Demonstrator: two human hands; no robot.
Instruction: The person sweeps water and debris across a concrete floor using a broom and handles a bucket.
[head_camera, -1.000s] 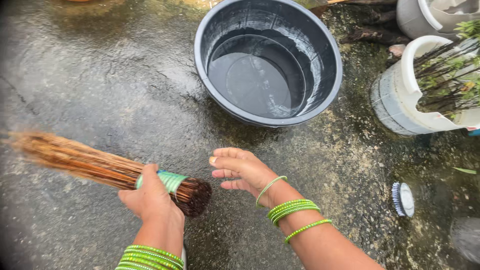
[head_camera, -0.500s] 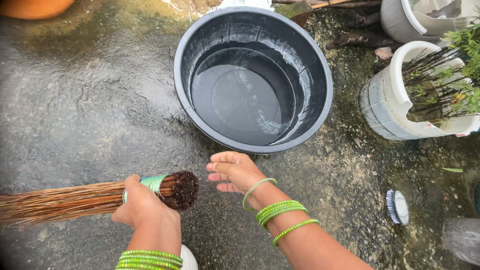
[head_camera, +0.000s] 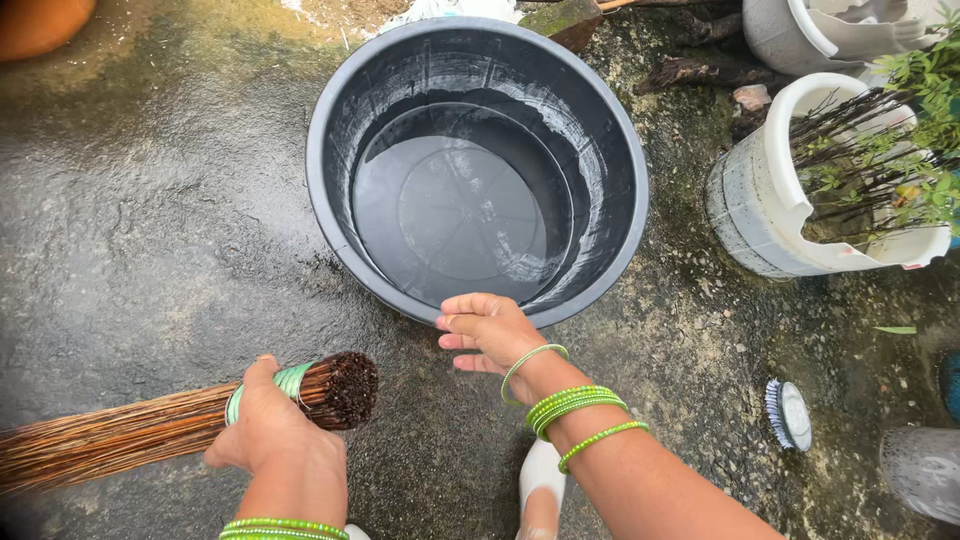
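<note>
Dark-grey plastic tub (head_camera: 478, 60), holding shallow water, sits on wet concrete ground (head_camera: 130, 230); the right hand (head_camera: 490, 330) rests open-fingered at its near rim. The left hand (head_camera: 265, 425) grips a stick broom (head_camera: 150, 430) near its bound end.

We see a wet, mottled concrete floor (head_camera: 150, 230). On it stands a dark round tub (head_camera: 478, 170) holding shallow water. Towards the floor's right edge we find a white plant pot (head_camera: 800, 200) and a small round scrubbing brush (head_camera: 788, 414) lying on its side.
</note>
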